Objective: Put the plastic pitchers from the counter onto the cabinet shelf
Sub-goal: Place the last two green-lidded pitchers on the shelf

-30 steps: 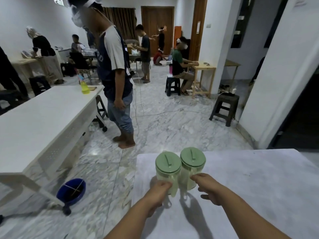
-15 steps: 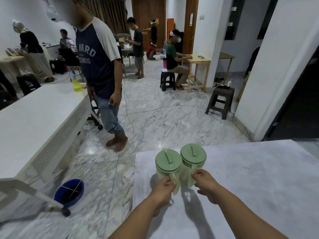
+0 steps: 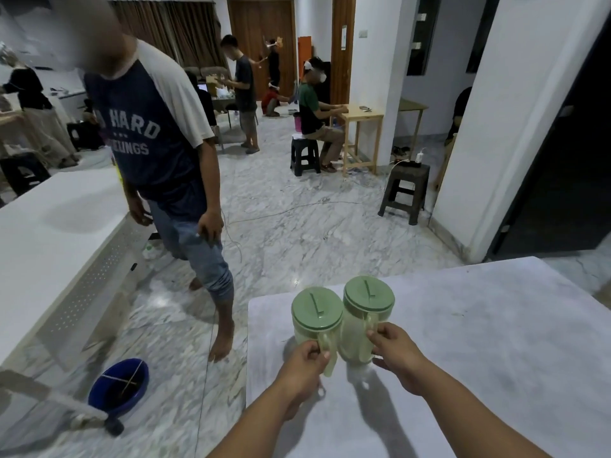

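Here, low in the frame's middle, the left hand curls its fingers round the handle of the left pitcher, and the right hand pinches the handle of the right pitcher. Both green-lidded pitchers stand touching each other, close to the far left corner of the grey counter, whose left edge drops to marble floor. Right of them the countertop lies bare. Beyond, a barefoot person stands beside a white table; a blue basin sits lower left.
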